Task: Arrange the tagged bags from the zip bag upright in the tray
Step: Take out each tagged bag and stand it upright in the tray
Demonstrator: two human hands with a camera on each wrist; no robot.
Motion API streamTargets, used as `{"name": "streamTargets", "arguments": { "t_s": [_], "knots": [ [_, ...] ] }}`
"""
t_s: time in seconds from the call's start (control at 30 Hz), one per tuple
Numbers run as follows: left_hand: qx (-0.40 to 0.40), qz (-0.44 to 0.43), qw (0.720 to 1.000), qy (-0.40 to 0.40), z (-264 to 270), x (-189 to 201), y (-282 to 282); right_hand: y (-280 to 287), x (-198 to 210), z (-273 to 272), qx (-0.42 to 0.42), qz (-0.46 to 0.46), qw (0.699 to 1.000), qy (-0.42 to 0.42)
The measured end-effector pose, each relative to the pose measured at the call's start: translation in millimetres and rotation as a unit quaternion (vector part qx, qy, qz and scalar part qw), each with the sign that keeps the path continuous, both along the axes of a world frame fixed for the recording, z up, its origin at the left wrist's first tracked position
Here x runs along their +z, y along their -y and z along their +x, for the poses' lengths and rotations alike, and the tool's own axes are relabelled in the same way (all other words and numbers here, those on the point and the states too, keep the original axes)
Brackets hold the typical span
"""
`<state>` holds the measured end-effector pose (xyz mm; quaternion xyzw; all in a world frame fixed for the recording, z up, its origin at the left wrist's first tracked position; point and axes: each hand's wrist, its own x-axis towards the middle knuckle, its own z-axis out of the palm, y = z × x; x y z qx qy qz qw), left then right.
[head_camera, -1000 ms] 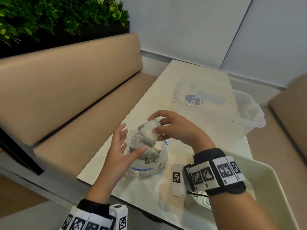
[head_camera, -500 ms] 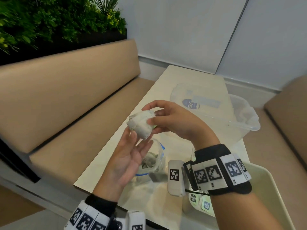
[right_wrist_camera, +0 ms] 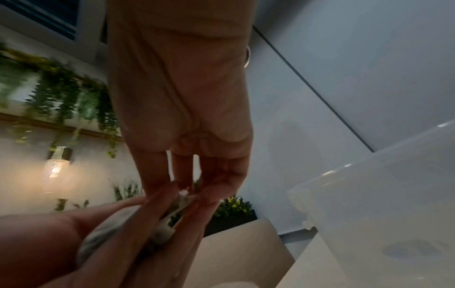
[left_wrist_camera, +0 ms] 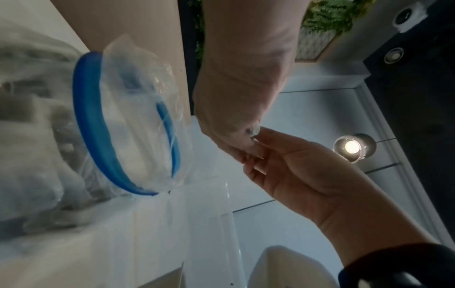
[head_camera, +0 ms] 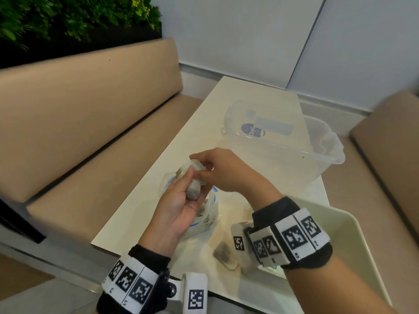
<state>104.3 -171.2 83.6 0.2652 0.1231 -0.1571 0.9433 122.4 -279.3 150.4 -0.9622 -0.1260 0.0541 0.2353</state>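
A clump of grey-white tagged bags (head_camera: 193,191) lies in my left hand (head_camera: 189,184), palm up, thumb curled over it. My right hand (head_camera: 200,169) pinches the clump's top from the right. In the right wrist view its fingertips (right_wrist_camera: 183,183) meet the bags (right_wrist_camera: 103,231) and a white tag (right_wrist_camera: 165,231). Below the hands stands the clear zip bag (head_camera: 207,219) with its blue rim (left_wrist_camera: 98,140) wide apart and more bags inside. The pale green tray (head_camera: 353,243) sits at the near right, partly hidden by my right wrist.
One loose bag (head_camera: 224,257) lies by the tray's left corner; I cannot tell whether it is inside. A clear plastic tub (head_camera: 317,155) stands on the far half of the cream table (head_camera: 140,214). Tan benches flank the table on both sides.
My right hand lifted the clump of bags out of the zip bag. My left hand left the zip bag, came under the clump and closed round it.
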Motion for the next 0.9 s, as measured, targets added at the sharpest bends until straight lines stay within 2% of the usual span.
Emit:
{"name": "streamTargets", "arguments": {
  "t_s": [0.07,0.2,0.3,0.4,0.47,0.6,0.73,0.8,0.9],
  "knots": [
    [0.008,-0.01,1.0,-0.008,-3,0,-5,-7,-4,-9,0.0,-0.014,1.0,0.026],
    [0.016,0.025,1.0,0.008,-7,1,-22,-17,-15,-35,-0.013,0.051,0.997,0.049],
    [0.03,0.039,0.999,-0.009,-7,-2,-33,-18,-25,-59,-0.012,0.044,0.998,0.051],
    [0.036,0.04,0.998,-0.035,-6,-7,-42,-13,-44,-85,0.004,-0.027,1.0,-0.003],
    [0.027,0.05,0.997,-0.041,-8,-9,-44,-10,-63,-102,0.031,-0.081,0.994,-0.071],
    [-0.006,0.079,0.996,-0.043,-15,-8,-42,-3,-117,-119,0.054,-0.227,0.957,-0.172],
    [-0.029,0.105,0.993,-0.037,-20,-8,-40,-2,-166,-129,-0.016,-0.301,0.939,-0.163],
    [-0.04,0.113,0.992,-0.035,-22,-7,-38,2,-171,-132,-0.055,-0.321,0.934,-0.148],
    [-0.045,0.121,0.991,-0.042,-23,-7,-35,1,-177,-137,-0.045,-0.322,0.941,-0.09]
  ]
}}
